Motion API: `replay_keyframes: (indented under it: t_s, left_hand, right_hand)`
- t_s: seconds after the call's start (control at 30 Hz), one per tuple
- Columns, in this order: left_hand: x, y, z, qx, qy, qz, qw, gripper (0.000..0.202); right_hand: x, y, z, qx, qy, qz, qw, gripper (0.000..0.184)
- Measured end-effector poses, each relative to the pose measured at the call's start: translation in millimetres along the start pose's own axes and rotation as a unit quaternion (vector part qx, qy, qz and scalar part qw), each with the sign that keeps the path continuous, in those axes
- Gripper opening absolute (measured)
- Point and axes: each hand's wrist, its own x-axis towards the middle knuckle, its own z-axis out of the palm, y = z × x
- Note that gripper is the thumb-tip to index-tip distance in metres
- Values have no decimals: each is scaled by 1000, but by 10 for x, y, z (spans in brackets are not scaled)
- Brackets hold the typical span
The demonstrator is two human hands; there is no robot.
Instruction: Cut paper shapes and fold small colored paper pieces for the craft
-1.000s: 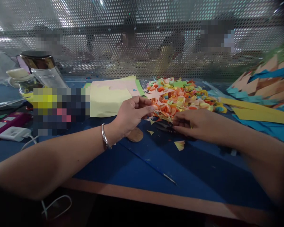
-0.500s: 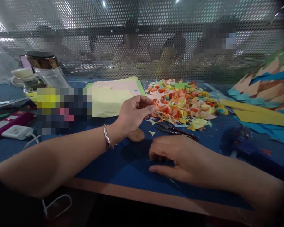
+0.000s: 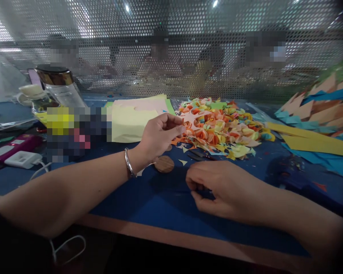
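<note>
My left hand (image 3: 162, 135), with a silver bangle at the wrist, reaches to the left edge of a pile of colourful curled paper pieces (image 3: 228, 125). Its thumb and fingers are pinched together, and what lies between them cannot be made out. Just beyond the fingertips is a pink cut-out paper scrap (image 3: 191, 118). My right hand (image 3: 217, 188) is nearer the front, low over the blue table, its fingers curled in close to the thumb. Any object inside it is hidden. Between the hands lies a round wooden disc (image 3: 164, 164). Dark scissors (image 3: 198, 155) are partly hidden behind the right hand.
Stacked paper sheets (image 3: 131, 123) lie behind my left hand. At left are a glass bottle (image 3: 63, 91) and a white charger plug (image 3: 23, 159). A blue glue gun (image 3: 297, 177), yellow paper strips (image 3: 317, 139) and a folded-paper piece (image 3: 317, 101) are at right. A perforated screen (image 3: 177, 80) stands behind.
My right hand has shifted slightly right, and its thumb has drawn closer to the fingers. My left hand has moved slightly left, still pinched. More of the wooden disc shows.
</note>
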Motion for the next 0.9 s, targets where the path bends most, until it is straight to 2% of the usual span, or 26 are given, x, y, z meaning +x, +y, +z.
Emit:
replay_keyframes:
  t_s: [0.27, 0.5, 0.63, 0.9]
  left_hand:
    - [84, 4, -95, -39, -1, -72, 997, 17]
    - [14, 63, -47, -69, -67, -178, 979, 13]
    - [-17, 67, -16, -104, -102, -203, 968, 15]
    - [-49, 77, -21, -134, -139, -228, 954, 15]
  right_hand:
    - [-101, 214, -141, 53, 110, 4, 993, 9]
    - [-158, 445, -285, 57, 207, 87, 973, 14]
    - [-162, 536, -314, 47, 223, 130, 965, 13]
    - [-140, 536, -331, 42, 238, 147, 959, 18]
